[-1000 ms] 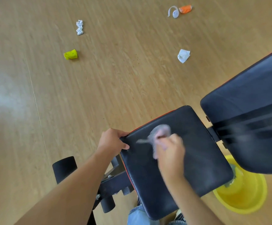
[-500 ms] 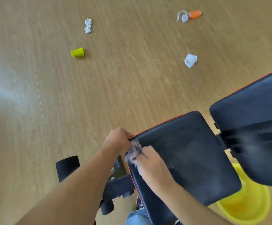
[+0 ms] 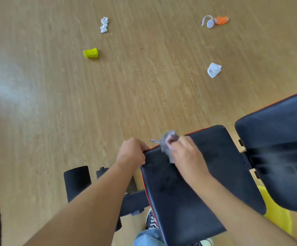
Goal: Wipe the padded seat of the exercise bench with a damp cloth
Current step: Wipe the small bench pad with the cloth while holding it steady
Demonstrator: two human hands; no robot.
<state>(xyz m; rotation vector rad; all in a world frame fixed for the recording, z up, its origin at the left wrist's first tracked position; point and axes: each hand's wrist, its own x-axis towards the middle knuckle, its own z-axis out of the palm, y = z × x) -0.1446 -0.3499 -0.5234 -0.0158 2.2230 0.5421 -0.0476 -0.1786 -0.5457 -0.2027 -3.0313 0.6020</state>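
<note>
At the far left corner of the padded seat [image 3: 206, 174], my right hand [image 3: 186, 157] is pressing a bunched grey cloth [image 3: 168, 144] against the vinyl, fingers curled tightly round it; the cloth is blurred, so I cannot make out how it is folded. My left hand [image 3: 131, 153] is closing over the seat's left edge just beside the cloth, fingers wrapped round the rim, steadying the pad. Both hands are sitting close together at that corner, nearly touching.

From here the unwiped run of the seat, as I judge it, is lying to the right of and nearer than the cloth: the pad's long axis is slanting from the hands down toward my knees, and its width is spreading rightward toward the backrest [image 3: 282, 157]. My right hand is the one on the cloth and the nearer to that open surface, so I am expecting the next sweep to go rightward or back toward me, with the left hand simply bracing.

Beyond the seat, a yellow basin [image 3: 277, 212] is peeking out beneath the bench on the right, and scraps of litter are lying scattered across the wooden floor [image 3: 144, 86].
</note>
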